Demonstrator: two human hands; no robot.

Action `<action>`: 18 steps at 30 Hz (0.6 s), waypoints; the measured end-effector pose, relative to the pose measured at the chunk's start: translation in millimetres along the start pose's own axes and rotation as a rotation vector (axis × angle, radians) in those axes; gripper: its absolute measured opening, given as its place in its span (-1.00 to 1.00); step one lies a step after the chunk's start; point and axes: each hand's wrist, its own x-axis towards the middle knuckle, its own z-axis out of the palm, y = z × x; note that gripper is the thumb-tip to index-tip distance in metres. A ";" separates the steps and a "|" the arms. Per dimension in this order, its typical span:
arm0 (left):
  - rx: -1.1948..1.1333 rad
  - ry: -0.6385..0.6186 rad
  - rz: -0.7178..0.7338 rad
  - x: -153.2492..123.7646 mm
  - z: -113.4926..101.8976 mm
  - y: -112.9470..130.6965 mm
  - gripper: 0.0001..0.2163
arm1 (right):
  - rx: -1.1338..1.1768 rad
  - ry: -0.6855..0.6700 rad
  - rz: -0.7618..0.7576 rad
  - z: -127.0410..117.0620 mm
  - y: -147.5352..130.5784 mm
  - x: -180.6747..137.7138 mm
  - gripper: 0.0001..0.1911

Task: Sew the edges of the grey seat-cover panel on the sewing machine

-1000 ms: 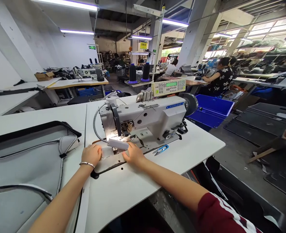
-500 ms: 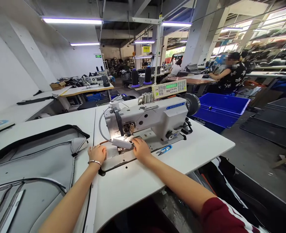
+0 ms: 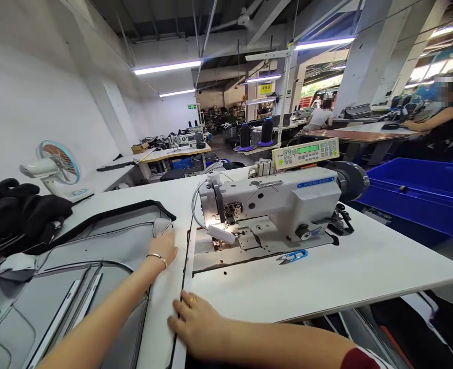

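The left hand (image 3: 163, 247) lies on a grey padded panel (image 3: 106, 233) with black binding along its edge, and this panel is to the left of the industrial sewing machine (image 3: 272, 197). The fingers (image 3: 169, 246) of this hand are open and rest flat, without gripping the panel, and a metal bangle (image 3: 156, 258) sits on the wrist. The right hand (image 3: 197, 323) is in front of the machine, on the white surface (image 3: 326, 287). Its fingers (image 3: 178, 320) are also open and spread, and they hold nothing. One finger has a gold ring (image 3: 191, 300). A small pair of blue thread snips (image 3: 292, 256) lies on the surface, in front of the machine and to the right. A heap of black material (image 3: 14, 215) and a small fan (image 3: 55, 164) are to the left of the machine, beyond the panel. A blue crate (image 3: 422, 195) stands to the right of it, and behind that crate a co-worker (image 3: 449, 118) sits at another table.
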 end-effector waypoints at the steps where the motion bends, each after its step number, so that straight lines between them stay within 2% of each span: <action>1: 0.051 -0.009 -0.041 -8.0 -0.4 -12.5 -0.65 | 0.011 0.025 -0.048 6.2 -11.0 -8.2 -0.68; 3: 0.125 -0.036 -0.101 -20.8 2.8 -34.6 -0.60 | 0.108 0.051 -0.168 12.6 -26.7 -21.9 -0.80; 5: 0.167 -0.054 -0.123 -27.1 8.9 -49.3 -0.56 | 0.242 0.065 -0.239 4.5 -29.1 -25.5 -0.79; 7: 0.190 -0.055 -0.136 -27.2 14.5 -56.1 -0.53 | 0.289 0.069 -0.172 -16.4 -19.0 -17.4 -0.62; 9: 0.203 -0.049 -0.146 -24.6 17.7 -56.9 -0.51 | 0.195 0.003 -0.020 -39.3 -5.6 -3.4 -0.49; 11: 0.208 -0.033 -0.129 -23.7 19.2 -54.7 -0.48 | 0.089 -0.103 -0.012 -52.8 0.0 8.9 -0.56; 14: 0.200 -0.020 0.049 -28.2 22.3 -50.5 -0.36 | 0.030 -0.124 -0.126 -49.7 -14.5 15.2 -0.75; 16: 0.188 -0.025 0.221 -31.9 26.9 -49.4 -0.26 | 0.113 -0.030 -0.172 -41.8 -33.8 12.0 -0.81; 18: 0.171 -0.022 0.342 -33.2 32.2 -50.4 -0.31 | 0.226 0.060 -0.187 -39.2 -53.9 5.4 -0.81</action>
